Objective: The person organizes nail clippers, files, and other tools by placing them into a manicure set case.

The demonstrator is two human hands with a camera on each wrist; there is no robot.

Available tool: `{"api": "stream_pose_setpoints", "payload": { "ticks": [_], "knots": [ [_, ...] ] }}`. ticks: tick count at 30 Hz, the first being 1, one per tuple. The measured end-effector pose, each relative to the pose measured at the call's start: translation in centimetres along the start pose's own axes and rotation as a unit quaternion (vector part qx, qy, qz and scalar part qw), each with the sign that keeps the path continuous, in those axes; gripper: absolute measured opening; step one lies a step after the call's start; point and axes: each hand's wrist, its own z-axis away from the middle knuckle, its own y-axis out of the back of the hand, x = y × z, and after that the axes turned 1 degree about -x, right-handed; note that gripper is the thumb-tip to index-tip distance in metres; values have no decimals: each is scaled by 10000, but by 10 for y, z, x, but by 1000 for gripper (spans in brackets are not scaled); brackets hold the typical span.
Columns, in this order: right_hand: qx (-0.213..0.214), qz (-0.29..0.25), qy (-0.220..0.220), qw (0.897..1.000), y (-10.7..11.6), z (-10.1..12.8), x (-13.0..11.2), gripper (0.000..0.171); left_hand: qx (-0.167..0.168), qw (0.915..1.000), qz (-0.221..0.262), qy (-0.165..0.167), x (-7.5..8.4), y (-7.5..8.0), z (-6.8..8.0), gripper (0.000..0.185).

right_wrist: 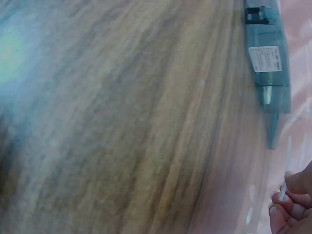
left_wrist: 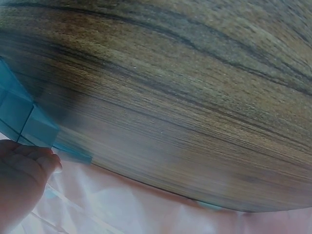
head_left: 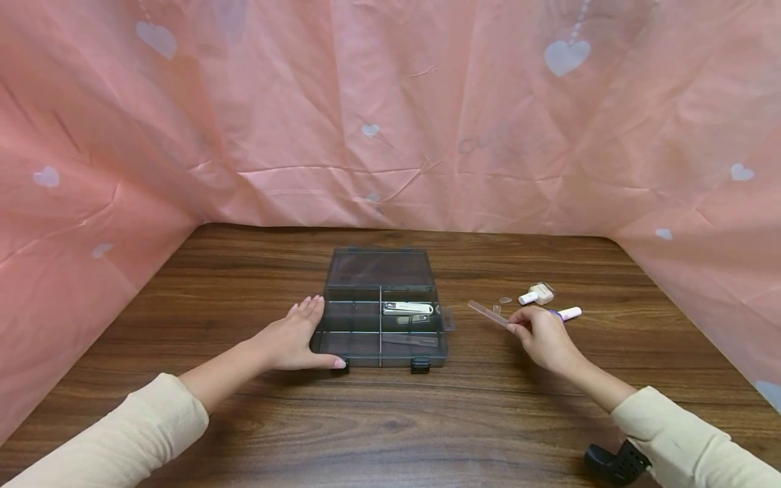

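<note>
My left hand (head_left: 293,339) rests along the left side of an open, smoky clear compartment box (head_left: 348,313), fingers extended and thumb at its front left latch. In the left wrist view those fingers (left_wrist: 29,163) lie against the box wall (left_wrist: 41,129). To the right of the box, my right hand (head_left: 546,339) pinches one end of a thin clear plastic strip (head_left: 488,312) between thumb and fingers. The strip points toward the box, over the table. Inside the box's right compartments are a silver nail clipper (head_left: 407,308), a smaller metal piece (head_left: 413,318) and a clear strip (head_left: 409,340).
Beyond the right hand lie a nail polish bottle (head_left: 543,293) with a white cap and a white-ended tube (head_left: 570,313). Small clear pieces (head_left: 505,299) are near the strip. The box lid (head_left: 379,268) leans back. Pink curtain (head_left: 390,135) surrounds the wooden table (head_left: 390,420).
</note>
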Motion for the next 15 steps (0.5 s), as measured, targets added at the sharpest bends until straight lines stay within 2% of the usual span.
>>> {"api": "stream_pose_setpoints", "payload": {
  "ticks": [9, 15],
  "knots": [
    [327, -252, 455, 9981, 3, -5, 0, 6, 14, 10000, 13, 17, -1, 0, 0, 114],
    [270, -481, 677, 9962, 2, -10, -8, 4, 1, 10000, -2, 6, -1, 0, 0, 115]
  ]
}}
